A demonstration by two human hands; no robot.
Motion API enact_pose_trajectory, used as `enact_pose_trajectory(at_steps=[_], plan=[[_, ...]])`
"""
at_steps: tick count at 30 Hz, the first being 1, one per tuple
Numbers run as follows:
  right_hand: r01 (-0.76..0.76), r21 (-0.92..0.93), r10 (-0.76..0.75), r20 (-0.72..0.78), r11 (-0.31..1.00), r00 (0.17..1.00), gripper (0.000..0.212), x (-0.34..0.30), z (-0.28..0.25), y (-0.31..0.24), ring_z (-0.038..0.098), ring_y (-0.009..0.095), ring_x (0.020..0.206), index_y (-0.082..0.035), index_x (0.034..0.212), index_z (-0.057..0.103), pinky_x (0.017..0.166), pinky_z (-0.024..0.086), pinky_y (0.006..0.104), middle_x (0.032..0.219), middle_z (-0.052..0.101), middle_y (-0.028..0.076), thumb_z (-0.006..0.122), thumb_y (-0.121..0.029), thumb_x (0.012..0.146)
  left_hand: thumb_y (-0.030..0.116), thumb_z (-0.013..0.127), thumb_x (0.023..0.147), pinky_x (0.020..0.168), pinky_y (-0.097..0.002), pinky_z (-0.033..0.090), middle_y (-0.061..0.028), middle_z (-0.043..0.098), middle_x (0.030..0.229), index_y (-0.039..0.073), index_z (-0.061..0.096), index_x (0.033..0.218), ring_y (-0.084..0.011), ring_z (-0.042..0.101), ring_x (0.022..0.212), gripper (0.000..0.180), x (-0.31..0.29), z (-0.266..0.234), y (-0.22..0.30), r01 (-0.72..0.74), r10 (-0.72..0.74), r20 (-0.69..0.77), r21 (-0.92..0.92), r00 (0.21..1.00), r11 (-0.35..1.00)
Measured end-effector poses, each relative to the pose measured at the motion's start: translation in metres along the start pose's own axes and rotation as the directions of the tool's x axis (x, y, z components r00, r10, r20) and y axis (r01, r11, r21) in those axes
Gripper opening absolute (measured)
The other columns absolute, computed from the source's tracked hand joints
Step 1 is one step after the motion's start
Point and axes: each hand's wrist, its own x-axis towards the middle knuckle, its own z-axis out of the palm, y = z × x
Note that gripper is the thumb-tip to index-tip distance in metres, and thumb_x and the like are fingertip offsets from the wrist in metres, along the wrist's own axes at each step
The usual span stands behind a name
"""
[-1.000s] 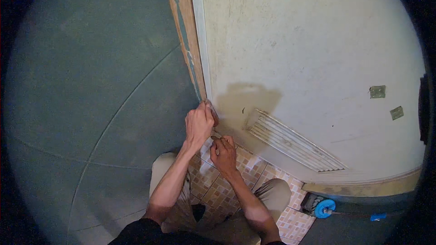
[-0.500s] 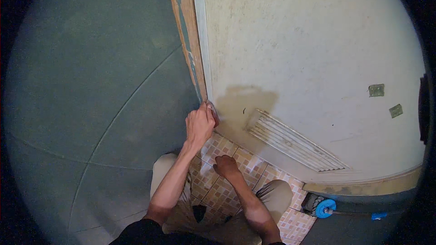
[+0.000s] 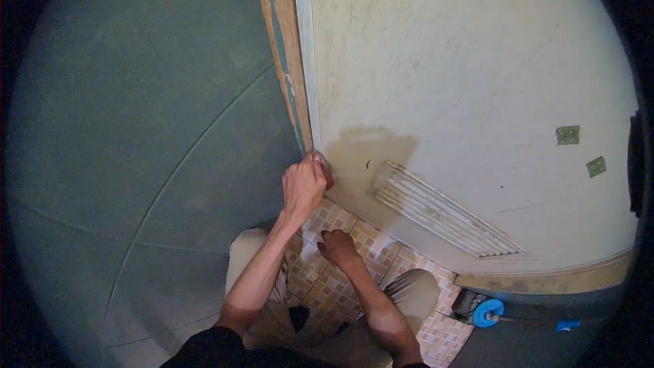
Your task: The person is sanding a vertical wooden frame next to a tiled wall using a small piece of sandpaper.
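Low on the door frame, my left hand (image 3: 303, 187) is closed around a reddish-brown piece that looks like sandpaper (image 3: 328, 172). It is held against the frame's lower end, beside the door. The frame's wooden strip (image 3: 293, 48) shows bare brown wood with patches of green paint, and a pale edge strip (image 3: 308, 61) runs along it. Between my knees, over the floor, my right hand (image 3: 338, 248) hangs with its fingers curled; nothing shows in it.
At right stands an off-white, stained door (image 3: 449, 61) with a slatted vent (image 3: 443, 212) and two green squares. A dark green wall (image 3: 150, 95) fills the left. Patterned tiles (image 3: 320, 283) lie below. A blue disc (image 3: 488, 313) on a rod sits at lower right.
My left hand has shifted very slightly to the right, with the reddish-brown piece still in it. My right hand stays about where it was.
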Motion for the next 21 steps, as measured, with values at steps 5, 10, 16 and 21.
enact_pose_trajectory(at_steps=[5,10,16,21], plan=[[-0.024,-0.004,0.024,0.062,1.000,0.998,0.033,0.004,-0.006,-0.005,0.064,0.038,0.091,-0.002,0.099,0.063,0.077,0.051,0.0499,0.094,0.066,0.022,0.059,-0.031,0.085,0.021,0.042,0.096,0.071,-0.0546,0.047,-0.0302,0.062,0.077,-0.005,0.062,0.089,-0.0474,0.061,0.076,0.034,0.002,0.005,-0.014,-0.012,0.012,0.027,0.024,1.000,1.000],[-0.011,-0.036,0.014,0.065,0.999,0.998,0.034,0.000,-0.013,-0.007,0.063,0.038,0.093,-0.001,0.101,0.062,0.082,0.052,0.0481,0.093,0.066,0.023,0.060,-0.032,0.086,0.021,0.041,0.096,0.072,-0.0538,0.048,-0.0299,0.062,0.078,-0.005,0.062,0.085,-0.0471,0.062,0.076,0.035,0.003,0.000,-0.005,-0.041,0.040,-0.014,-0.099,0.999,0.994],[-0.018,-0.023,0.019,0.064,1.000,0.998,0.034,0.000,-0.014,-0.011,0.063,0.038,0.092,-0.001,0.102,0.062,0.081,0.052,0.0486,0.092,0.066,0.022,0.059,-0.032,0.087,0.021,0.040,0.096,0.071,-0.0531,0.048,-0.0278,0.063,0.077,-0.003,0.061,0.084,-0.0475,0.061,0.075,0.035,0.004,0.000,-0.014,-0.052,0.052,0.056,0.003,0.997,0.999],[0.003,-0.054,-0.002,0.018,0.999,1.000,0.034,-0.001,-0.006,-0.003,0.064,0.037,0.091,-0.001,0.102,0.062,0.080,0.052,0.0482,0.091,0.066,0.022,0.057,-0.032,0.089,0.023,0.040,0.097,0.070,-0.0539,0.047,-0.0286,0.063,0.079,-0.003,0.060,0.080,-0.0469,0.061,0.076,0.037,0.004,0.000,-0.007,-0.075,0.081,0.042,-0.118,0.996,0.990]])
